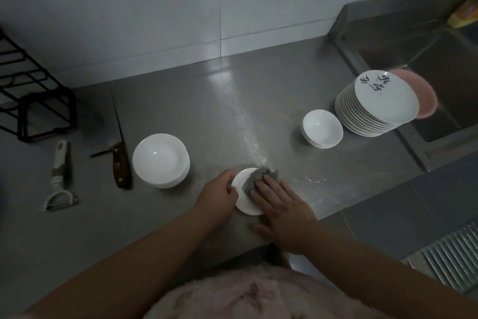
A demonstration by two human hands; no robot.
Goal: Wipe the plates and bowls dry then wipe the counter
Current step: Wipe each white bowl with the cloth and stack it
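Note:
A small white plate [244, 202] sits near the front edge of the steel counter [212, 111]. My left hand [218, 196] grips the plate's left rim. My right hand [282, 211] lies flat with straight fingers, pressing a grey cloth [258, 177] onto the plate. A stack of white bowls [160, 161] stands to the left. To the right stand a short stack of small white bowls [322, 128] and a tall stack of white plates [377, 102], the top one marked with black characters.
A wooden-handled knife [120, 153] and a white peeler [59, 176] lie at the left, beside a black wire rack [31, 101]. A pink plate [424, 93] overhangs the sink [439, 65] at the right. Tiled wall behind; a yellow packet [465, 13] at the far right.

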